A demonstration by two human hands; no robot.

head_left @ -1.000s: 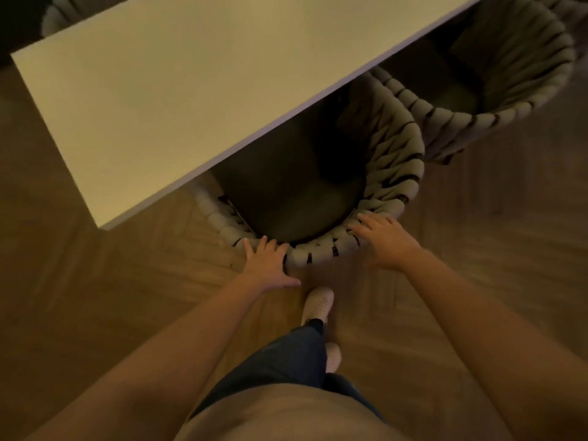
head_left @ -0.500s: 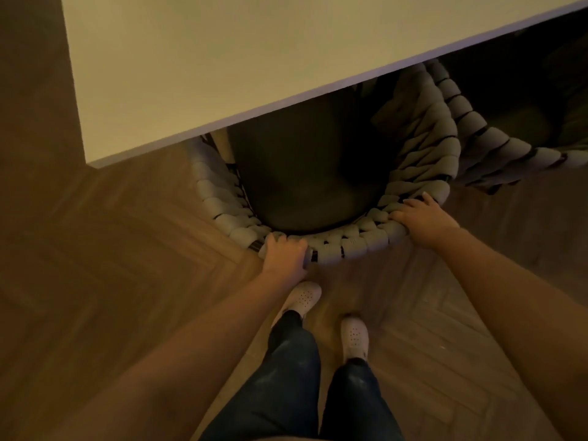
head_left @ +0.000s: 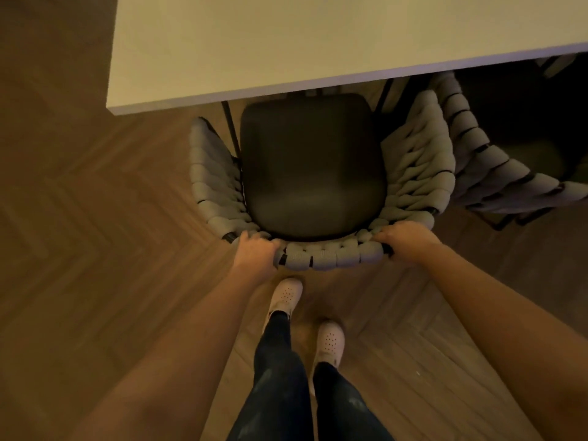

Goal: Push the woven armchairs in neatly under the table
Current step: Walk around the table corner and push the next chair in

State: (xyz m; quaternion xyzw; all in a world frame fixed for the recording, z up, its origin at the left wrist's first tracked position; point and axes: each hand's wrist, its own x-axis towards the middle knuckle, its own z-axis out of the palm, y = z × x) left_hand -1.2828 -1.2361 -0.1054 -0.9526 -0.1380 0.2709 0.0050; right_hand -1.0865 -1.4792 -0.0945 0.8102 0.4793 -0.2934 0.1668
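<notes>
Set apart, the left hand [head_left: 254, 253] and right hand [head_left: 409, 241] each grip an end of the woven back of the armchair [head_left: 311, 167], whose seat sits mostly out from the table [head_left: 286, 43] edge. Pushing evenly and straight ahead should keep it square; mind the second armchair [head_left: 496, 173] close beside it on the right.
</notes>
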